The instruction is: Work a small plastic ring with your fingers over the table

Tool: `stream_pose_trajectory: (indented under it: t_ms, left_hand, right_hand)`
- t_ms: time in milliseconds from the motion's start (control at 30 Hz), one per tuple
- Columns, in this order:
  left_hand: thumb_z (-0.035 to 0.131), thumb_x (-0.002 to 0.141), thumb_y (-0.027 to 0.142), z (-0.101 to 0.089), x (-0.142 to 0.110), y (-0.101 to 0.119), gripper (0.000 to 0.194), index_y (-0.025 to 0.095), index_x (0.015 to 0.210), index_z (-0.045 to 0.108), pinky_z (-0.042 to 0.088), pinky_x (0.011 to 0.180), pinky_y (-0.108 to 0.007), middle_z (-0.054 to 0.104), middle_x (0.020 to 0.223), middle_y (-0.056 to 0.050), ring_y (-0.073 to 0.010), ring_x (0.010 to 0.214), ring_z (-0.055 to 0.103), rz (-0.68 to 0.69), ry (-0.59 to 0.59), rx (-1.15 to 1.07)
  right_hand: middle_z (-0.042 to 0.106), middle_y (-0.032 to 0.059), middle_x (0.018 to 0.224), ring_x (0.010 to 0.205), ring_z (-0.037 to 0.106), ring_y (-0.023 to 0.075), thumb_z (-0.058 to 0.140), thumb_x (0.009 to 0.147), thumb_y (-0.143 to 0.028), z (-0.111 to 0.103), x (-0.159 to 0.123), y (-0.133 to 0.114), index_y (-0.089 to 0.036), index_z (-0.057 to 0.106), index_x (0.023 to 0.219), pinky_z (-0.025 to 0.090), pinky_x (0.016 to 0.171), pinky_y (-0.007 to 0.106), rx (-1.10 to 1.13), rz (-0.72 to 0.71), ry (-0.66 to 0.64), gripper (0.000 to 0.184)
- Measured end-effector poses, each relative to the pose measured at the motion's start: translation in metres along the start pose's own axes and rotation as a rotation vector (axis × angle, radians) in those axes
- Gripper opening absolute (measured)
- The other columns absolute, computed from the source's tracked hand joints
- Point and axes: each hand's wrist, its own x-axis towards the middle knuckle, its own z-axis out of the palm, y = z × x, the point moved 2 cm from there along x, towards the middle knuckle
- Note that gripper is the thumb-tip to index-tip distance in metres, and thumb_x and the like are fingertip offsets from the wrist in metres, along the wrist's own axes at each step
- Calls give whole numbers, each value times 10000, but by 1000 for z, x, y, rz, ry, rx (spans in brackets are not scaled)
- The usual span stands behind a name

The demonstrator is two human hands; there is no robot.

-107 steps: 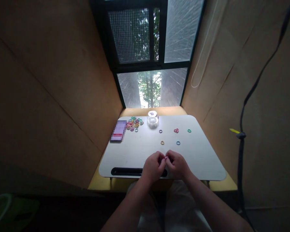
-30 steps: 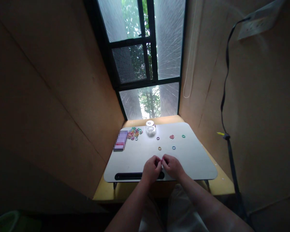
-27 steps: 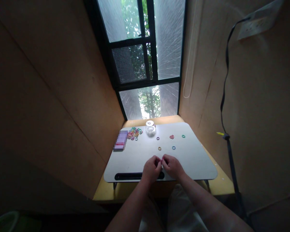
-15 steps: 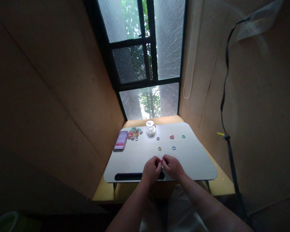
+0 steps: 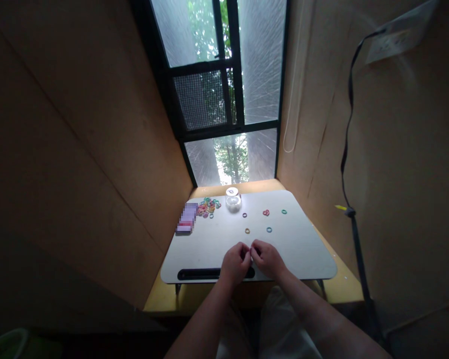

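My left hand (image 5: 236, 262) and my right hand (image 5: 266, 257) meet above the near part of the white lap table (image 5: 303, 249). Fingers of both are curled in a pinch, fingertips together; whatever lies between them is too small and hidden to name. Just beyond them lie a yellow ring (image 5: 247, 231) and a blue ring (image 5: 269, 230). Farther back are a dark purple ring (image 5: 244, 215), a small cluster of red rings (image 5: 266, 213) and a green ring (image 5: 284, 212). A heap of colourful rings (image 5: 208, 207) sits at the back left.
A clear lidded jar (image 5: 233, 200) stands at the table's back edge. A blurred-out purple rectangular object (image 5: 187, 218) lies at the left edge. Along the front runs a black slot (image 5: 198, 273), partly behind my left hand. A black cable (image 5: 347, 129) hangs on the right wall.
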Motion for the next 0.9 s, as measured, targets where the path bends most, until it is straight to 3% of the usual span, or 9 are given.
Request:
stream_pose_trajectory:
  t_ms: [900]
  left_hand:
    - [513, 855, 272, -1, 2, 2, 125, 202, 786, 589, 381, 617, -234, 620, 710, 15, -120, 641, 537, -3, -13, 21]
  right_hand:
    - [518, -19, 612, 578, 463, 122, 451, 856, -239, -3, 0, -2, -201, 492, 674, 301, 565, 237, 0, 2, -14, 190]
